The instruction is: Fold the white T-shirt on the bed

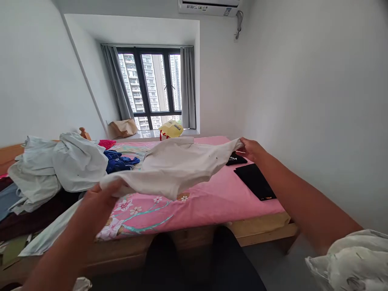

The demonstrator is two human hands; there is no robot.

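A white garment (182, 161), perhaps a shirt, is stretched out in the air above the bed. Its near left end is gripped by my left hand (106, 194), fingers closed on the cloth. At the far right end, my right hand (250, 149) pinches a corner of it. The cloth sags between both hands, and its exact cut cannot be made out. Below it lies a pink flowered bedsheet (194, 210). Just under my right hand is a folded black garment with white lettering (237, 159), and nearer to me a second folded black garment (256, 182).
Piled clothes (39, 169), mostly white, cover the bed's left side, with a blue garment (121, 161) beside them. On the windowsill are a brown paper bag (123, 127) and a yellow bag (171, 128). The bed's wooden frame (266, 234) runs before my knees; a wall (318, 101) rises at right.
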